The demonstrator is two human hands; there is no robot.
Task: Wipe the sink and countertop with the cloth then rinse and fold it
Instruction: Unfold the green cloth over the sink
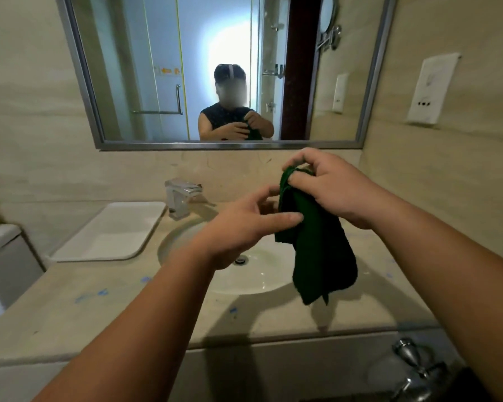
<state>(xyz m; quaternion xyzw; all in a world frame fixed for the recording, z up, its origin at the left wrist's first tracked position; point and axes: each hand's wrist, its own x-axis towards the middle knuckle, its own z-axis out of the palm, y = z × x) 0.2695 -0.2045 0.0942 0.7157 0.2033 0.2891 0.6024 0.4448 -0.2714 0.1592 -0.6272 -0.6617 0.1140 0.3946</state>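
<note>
Nearby: faucet (180, 195) | white tray (114, 230) beside sink (253, 277) | cloth (317, 250) hanging over it

We hold the green cloth (317, 242) above the sink (259, 277).
Our right hand (328, 190) pinches the cloth's top edge with curled fingers, so it hangs over the basin's right side. Our left hand (244, 227) lays a straight forefinger across its upper part. A chrome faucet (180, 198) stands behind the sink, and a white tray (114, 233) lies to the left on the beige countertop (128, 309).
</note>
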